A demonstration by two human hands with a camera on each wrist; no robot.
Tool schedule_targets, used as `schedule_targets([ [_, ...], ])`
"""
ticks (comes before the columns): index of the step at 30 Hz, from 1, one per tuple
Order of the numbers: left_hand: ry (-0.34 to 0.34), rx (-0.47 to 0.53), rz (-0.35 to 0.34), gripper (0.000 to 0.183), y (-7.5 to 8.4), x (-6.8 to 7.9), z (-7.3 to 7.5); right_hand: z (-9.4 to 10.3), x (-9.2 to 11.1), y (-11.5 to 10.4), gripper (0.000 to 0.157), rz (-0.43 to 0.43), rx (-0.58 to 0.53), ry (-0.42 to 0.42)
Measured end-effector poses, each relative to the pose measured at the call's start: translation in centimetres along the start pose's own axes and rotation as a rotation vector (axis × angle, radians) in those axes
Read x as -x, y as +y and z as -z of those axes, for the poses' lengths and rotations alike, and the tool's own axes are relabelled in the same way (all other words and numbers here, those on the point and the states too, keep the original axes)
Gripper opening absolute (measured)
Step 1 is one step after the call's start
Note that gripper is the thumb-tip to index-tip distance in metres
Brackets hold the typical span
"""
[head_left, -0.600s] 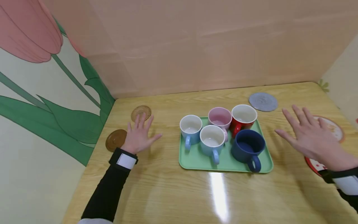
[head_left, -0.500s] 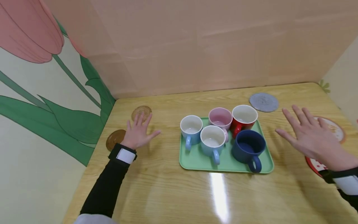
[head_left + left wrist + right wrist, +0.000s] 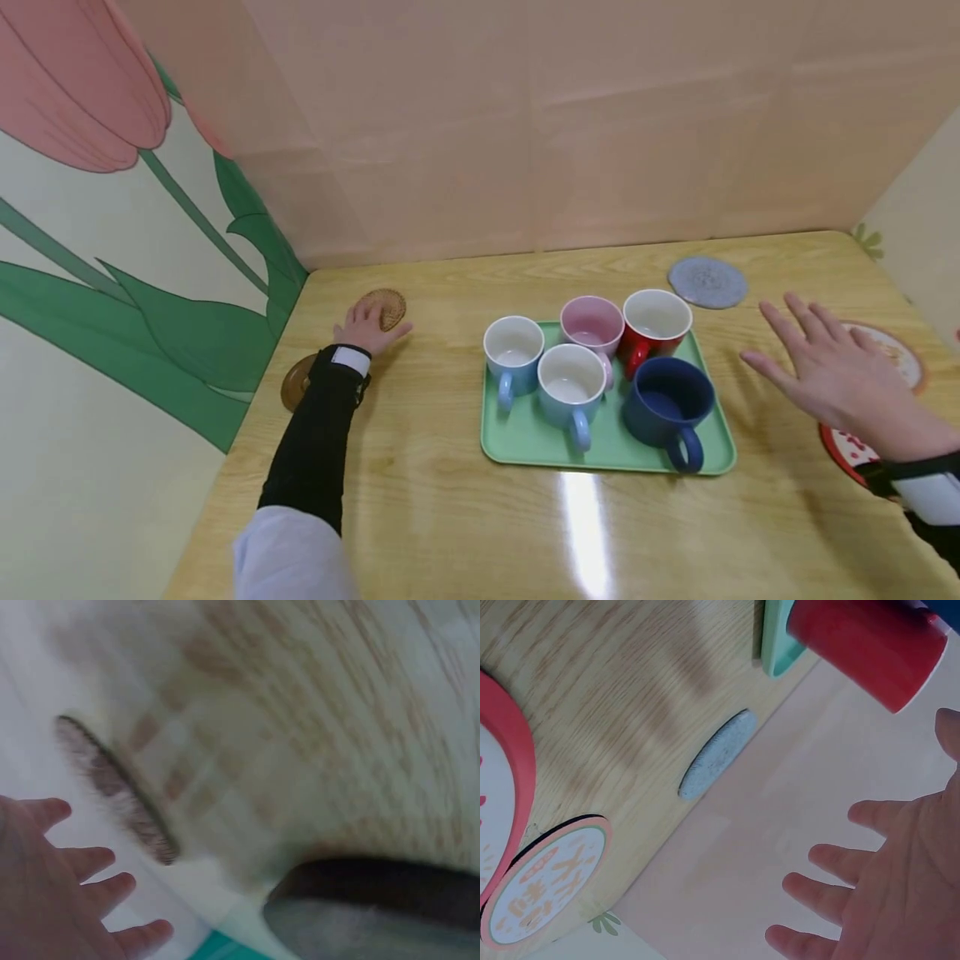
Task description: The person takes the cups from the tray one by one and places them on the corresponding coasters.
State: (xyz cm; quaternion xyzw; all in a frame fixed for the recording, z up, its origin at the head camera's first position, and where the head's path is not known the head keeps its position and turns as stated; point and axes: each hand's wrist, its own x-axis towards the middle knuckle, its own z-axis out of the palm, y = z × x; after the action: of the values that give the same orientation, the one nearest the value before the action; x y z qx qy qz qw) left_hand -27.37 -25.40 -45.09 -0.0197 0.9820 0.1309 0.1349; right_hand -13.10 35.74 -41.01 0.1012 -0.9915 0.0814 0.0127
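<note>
My left hand [image 3: 365,329] reaches over the far left of the table, beside a woven round coaster [image 3: 392,308]. Its fingers are spread and partly cover the coaster's left edge in the head view. In the left wrist view a gap shows between the fingertips and the coaster [image 3: 116,787]. My right hand [image 3: 847,375], fingers straight and spread, is held over the right side, near two round printed coasters. Between the hands a green tray [image 3: 495,437] bears two light blue mugs, a pink mug [image 3: 591,321], a red mug [image 3: 647,343] and a navy mug [image 3: 654,414].
A brown round coaster [image 3: 292,385] lies by the left forearm. Behind the tray's right corner sits a grey-blue coaster [image 3: 707,282]. The printed coasters, one orange-rimmed [image 3: 551,881] and one red-rimmed [image 3: 514,742], lie at the right. A pink-beige covering [image 3: 525,125] closes the table's back.
My left hand has moved forward and down, towards the woven coaster, its forearm now covering part of the brown coaster. The right hand stays about where it was.
</note>
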Motion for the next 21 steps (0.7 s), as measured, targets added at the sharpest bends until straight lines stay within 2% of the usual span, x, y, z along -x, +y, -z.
schedule_targets([
  [4,0.014,0.028,0.064,0.093,-0.3,-1.2,-0.8,-0.1,-0.1,0.1,0.084,-0.015,-0.005,-0.033],
  [11,0.11,0.095,0.154,0.089,-0.5,-2.4,-1.2,-0.6,-0.1,0.4,0.084,0.001,0.013,-0.04],
  [21,0.085,0.141,0.146,0.092,-1.4,-4.0,-1.9,-0.8,-0.1,0.7,0.084,-0.001,0.012,-0.03],
])
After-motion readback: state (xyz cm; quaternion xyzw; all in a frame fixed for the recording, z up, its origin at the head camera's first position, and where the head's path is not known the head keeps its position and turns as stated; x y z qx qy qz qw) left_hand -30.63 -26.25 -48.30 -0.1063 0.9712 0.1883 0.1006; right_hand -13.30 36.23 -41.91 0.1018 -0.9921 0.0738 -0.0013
